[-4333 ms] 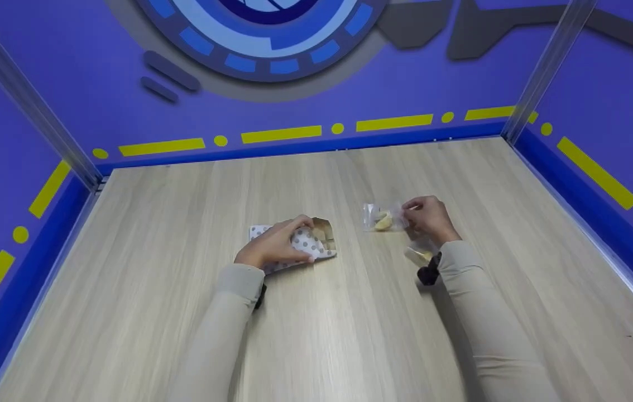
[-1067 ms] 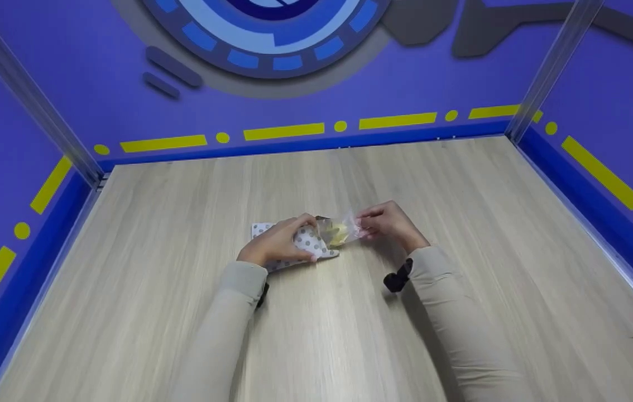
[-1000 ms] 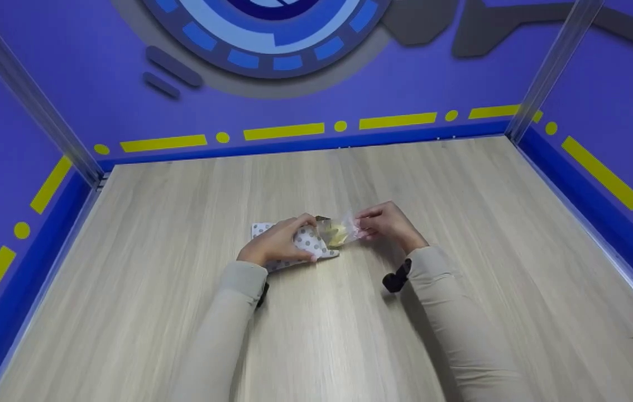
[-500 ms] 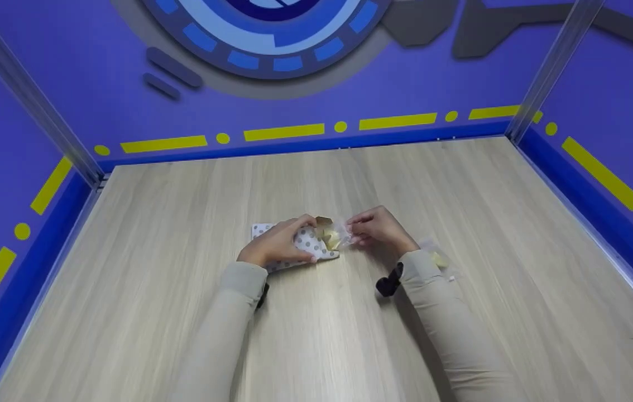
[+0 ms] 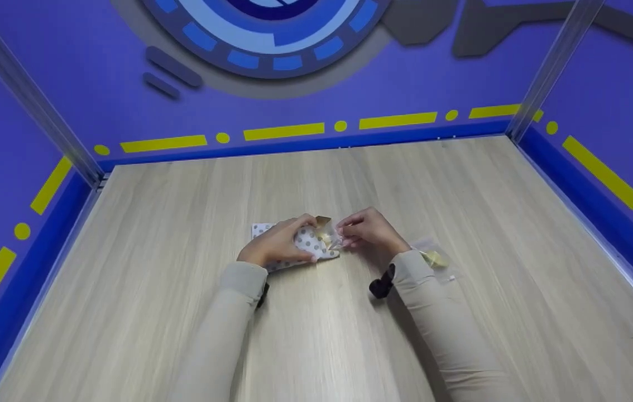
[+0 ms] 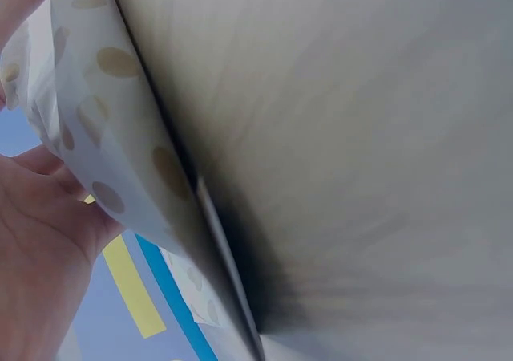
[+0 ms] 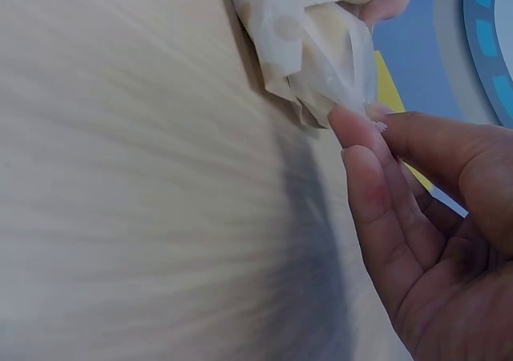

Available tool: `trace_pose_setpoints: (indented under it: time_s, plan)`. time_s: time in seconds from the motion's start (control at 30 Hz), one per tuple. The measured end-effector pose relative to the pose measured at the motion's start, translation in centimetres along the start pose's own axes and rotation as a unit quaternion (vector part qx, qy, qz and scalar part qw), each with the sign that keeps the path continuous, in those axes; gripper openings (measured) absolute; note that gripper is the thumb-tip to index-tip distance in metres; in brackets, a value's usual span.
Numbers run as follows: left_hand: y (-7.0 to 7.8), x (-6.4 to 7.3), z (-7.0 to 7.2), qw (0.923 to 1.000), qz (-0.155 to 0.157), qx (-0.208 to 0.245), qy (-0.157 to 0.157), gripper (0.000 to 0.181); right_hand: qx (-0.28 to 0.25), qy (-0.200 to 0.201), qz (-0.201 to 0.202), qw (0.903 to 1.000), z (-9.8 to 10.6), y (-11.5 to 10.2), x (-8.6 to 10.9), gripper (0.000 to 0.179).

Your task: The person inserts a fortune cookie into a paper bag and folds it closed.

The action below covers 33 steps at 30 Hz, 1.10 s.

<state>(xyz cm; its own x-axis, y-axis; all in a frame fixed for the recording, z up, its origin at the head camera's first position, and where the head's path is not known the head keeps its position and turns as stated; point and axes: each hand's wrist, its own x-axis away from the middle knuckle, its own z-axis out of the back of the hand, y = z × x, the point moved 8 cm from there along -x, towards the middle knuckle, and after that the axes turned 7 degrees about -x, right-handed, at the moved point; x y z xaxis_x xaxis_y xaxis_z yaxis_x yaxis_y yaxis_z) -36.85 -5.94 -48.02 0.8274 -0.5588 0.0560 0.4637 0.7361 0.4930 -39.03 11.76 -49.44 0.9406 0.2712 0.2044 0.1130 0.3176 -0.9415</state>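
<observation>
A white paper bag with grey-brown dots [image 5: 306,241] lies on its side on the table, its mouth facing right. My left hand [image 5: 276,241] grips it from above, thumb and fingers spread around its mouth and holding it apart. My right hand [image 5: 372,230] pinches the end of a small clear plastic packet [image 7: 341,52] between thumb and fingertips. The packet, with pale yellow pieces inside, sits mostly within the bag's mouth. In the left wrist view the dotted paper [image 6: 120,120] curves against my left palm.
A second clear packet with a yellow piece [image 5: 435,259] lies on the wooden table [image 5: 316,335], right beside my right sleeve. Blue-purple panels [image 5: 272,123] with yellow dashes wall the table at the back and sides.
My right hand has picked up the packet from the right, carried it left and pushed it into the bag's mouth. The left hand keeps its hold. The second packet shows again beside the sleeve.
</observation>
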Motion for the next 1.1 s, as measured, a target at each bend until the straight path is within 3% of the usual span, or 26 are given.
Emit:
trace_pose_setpoints:
  time_s: [0.33, 0.77, 1.1]
  plan:
    - [0.0, 0.0, 0.0, 1.0000, 0.001, 0.006, 0.002, 0.067, -0.017, 0.001, -0.009, 0.9998, -0.8, 0.5, -0.2, 0.020]
    - [-0.3, 0.0, -0.1, 0.9999, 0.013, 0.011, 0.000, 0.065, -0.009, 0.009, 0.009, 0.9999, -1.5, 0.0, -0.2, 0.019]
    - [-0.2, -0.2, -0.2, 0.9999, -0.002, 0.012, -0.002, 0.065, -0.027, -0.002, 0.014, 0.9995, -2.8, -0.2, -0.1, 0.020]
